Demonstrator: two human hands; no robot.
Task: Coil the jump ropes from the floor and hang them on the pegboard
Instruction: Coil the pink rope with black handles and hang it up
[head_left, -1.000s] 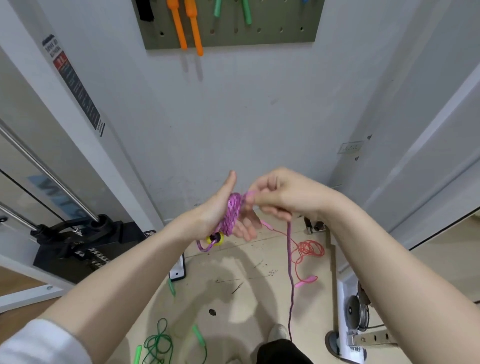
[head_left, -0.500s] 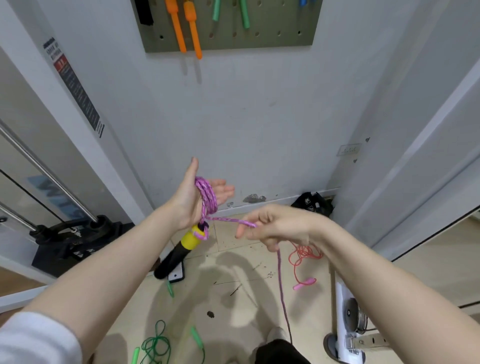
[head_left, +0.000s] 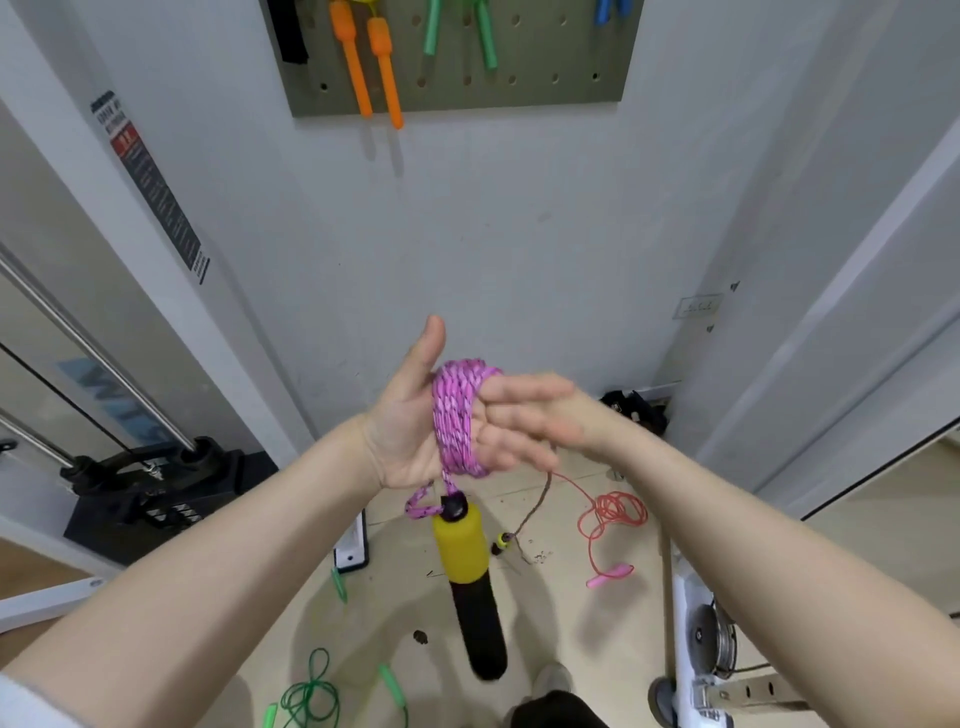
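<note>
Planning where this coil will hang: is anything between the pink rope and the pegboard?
Nothing visible blocks the way. The pink rope is wound round the left hand, and only bare wall lies between it and the pegboard above. Free holes show right of the green handles.

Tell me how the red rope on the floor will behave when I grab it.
The red rope looks thin and lies in loose loops, so it will probably hang floppy and snag. Its pink handle is small, so likely light, and may swing.
</note>
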